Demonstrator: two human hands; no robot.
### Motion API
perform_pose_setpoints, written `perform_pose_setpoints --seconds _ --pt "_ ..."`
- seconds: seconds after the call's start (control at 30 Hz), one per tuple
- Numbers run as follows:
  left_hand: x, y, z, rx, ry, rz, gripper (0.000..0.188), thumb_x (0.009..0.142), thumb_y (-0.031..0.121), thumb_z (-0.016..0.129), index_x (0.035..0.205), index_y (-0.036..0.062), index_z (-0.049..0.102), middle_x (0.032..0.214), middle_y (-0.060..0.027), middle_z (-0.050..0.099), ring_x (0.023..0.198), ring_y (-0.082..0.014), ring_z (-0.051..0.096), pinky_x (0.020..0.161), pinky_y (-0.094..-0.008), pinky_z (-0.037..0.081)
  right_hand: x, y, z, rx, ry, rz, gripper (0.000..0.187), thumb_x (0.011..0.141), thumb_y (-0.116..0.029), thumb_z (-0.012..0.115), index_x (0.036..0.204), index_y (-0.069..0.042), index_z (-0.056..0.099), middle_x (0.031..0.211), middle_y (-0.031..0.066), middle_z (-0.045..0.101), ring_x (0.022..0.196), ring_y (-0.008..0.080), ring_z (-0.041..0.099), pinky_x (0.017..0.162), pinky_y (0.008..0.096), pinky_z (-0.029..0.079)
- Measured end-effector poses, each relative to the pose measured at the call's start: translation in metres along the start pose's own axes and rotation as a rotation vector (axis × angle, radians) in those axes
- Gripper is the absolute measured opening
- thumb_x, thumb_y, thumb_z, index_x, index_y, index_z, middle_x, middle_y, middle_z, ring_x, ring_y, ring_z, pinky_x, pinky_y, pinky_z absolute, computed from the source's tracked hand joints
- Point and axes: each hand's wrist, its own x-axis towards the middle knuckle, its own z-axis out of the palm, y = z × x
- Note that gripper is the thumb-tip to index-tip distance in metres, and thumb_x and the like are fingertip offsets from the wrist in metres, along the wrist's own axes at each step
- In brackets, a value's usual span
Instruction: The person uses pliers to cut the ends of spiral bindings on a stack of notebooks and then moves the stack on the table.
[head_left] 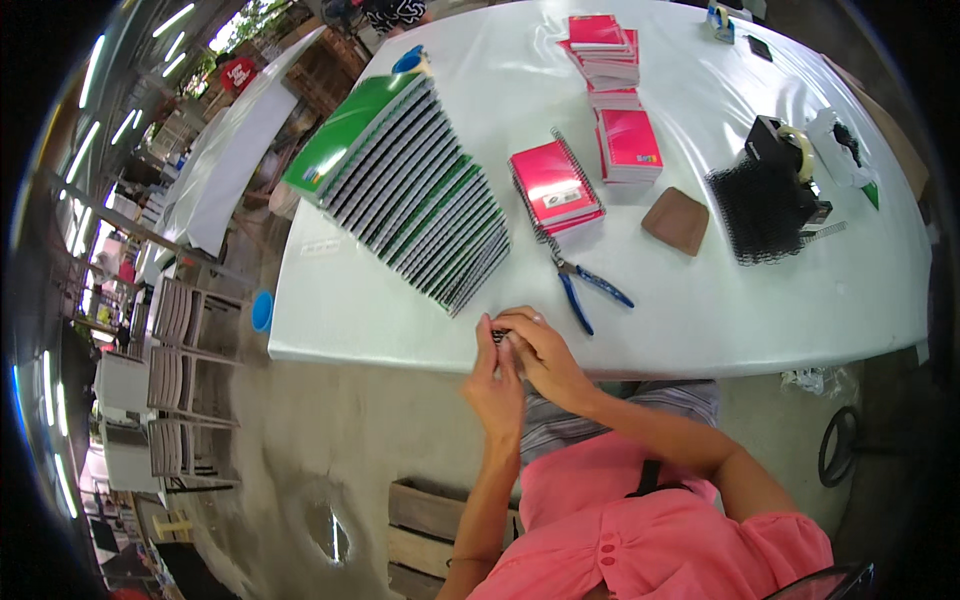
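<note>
At the table's near edge my left hand [493, 392] and my right hand [546, 358] meet, fingers pinched together. Between the fingertips shows a small dark ridged piece [499, 336], which looks like a bit of black spiral binding; the fingers cover most of it. Beyond them lie blue-handled pliers [588, 284], their jaws beside a spiral end. That spiral belongs to a small pile of red spiral notebooks [550, 178]. Left of the hands, a long slanting row of green-covered spiral notebooks [405, 190] overlaps, black bindings showing.
Stacks of red booklets [630, 140] stand farther back on the white table [420, 335]. To the right are a brown pad [676, 221], a heap of black spiral coils [750, 205] and a tape dispenser [800, 150]. A wooden crate [425, 530] sits on the floor.
</note>
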Motion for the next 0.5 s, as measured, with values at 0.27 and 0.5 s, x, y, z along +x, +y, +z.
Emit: perform_pose_setpoints --seconds 0.27,0.5 --pt "-0.007 0.091 0.077 -0.098 -0.274 0.485 0.048 0.090 0.002 0.048 0.136 0.0037 0.040 0.128 -0.0169 0.053 0.109 -0.0300 0.058 0.089 -0.0326 0.047 -0.017 -0.023 -0.096 1.239 0.497 0.494 0.029 0.098 -0.036 0.042 0.107 -0.011 0.054 0.111 0.0049 0.057 0.097 0.0169 0.056 0.091 0.0302 0.046" --pt "-0.055 0.114 0.080 -0.286 -0.509 1.129 0.044 0.082 0.003 0.051 0.125 0.0002 0.044 0.141 -0.0270 0.030 0.130 -0.0557 0.021 0.101 -0.0688 0.018 -0.036 -0.052 -0.199 1.592 0.647 0.366 0.039 0.093 -0.036 0.050 0.102 0.002 0.051 0.101 0.0140 0.054 0.102 0.0281 0.052 0.098 0.0383 0.043"
